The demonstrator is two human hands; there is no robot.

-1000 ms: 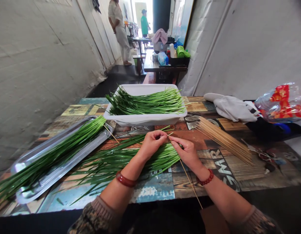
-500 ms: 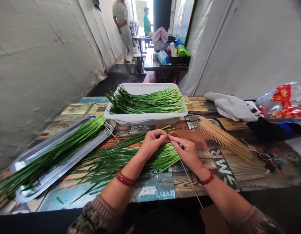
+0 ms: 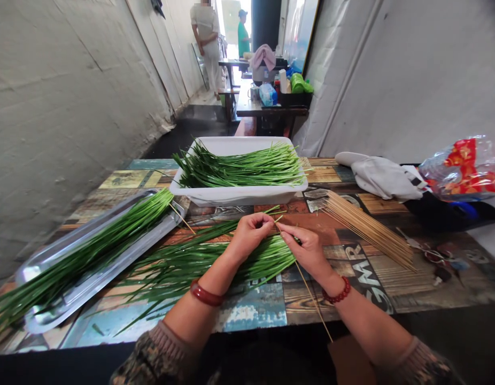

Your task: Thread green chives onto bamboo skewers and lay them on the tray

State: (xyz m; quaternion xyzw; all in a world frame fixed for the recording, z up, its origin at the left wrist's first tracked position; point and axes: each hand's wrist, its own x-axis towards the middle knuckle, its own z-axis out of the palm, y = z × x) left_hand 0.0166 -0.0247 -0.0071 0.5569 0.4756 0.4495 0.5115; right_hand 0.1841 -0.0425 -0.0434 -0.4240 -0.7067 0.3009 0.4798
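Over the middle of the table, my left hand (image 3: 252, 233) is closed in a pinch on a garlic chive stalk (image 3: 278, 218), whose pale end pokes out past the fingertips. Close beside it, my right hand (image 3: 307, 248) grips a thin bamboo skewer (image 3: 314, 300) that slants down toward the table's front edge. The skewer's tip meets the stalk between my two hands; my fingers hide whether it has pierced it. Below both hands lies a loose spread of garlic chives (image 3: 179, 264), pale ends to the right.
A white tub (image 3: 243, 195) of chives stands behind my hands. On the left, a metal tray (image 3: 123, 278) bears more chives, with a skewer at their pale ends. To the right are a bundle of bamboo skewers (image 3: 368, 230), scissors (image 3: 432, 254) and a grey cap (image 3: 381, 176). Two people stand far back.
My hands stay almost in place, still together at the skewer's tip. In the background, the person in light clothes has shifted slightly to the right.
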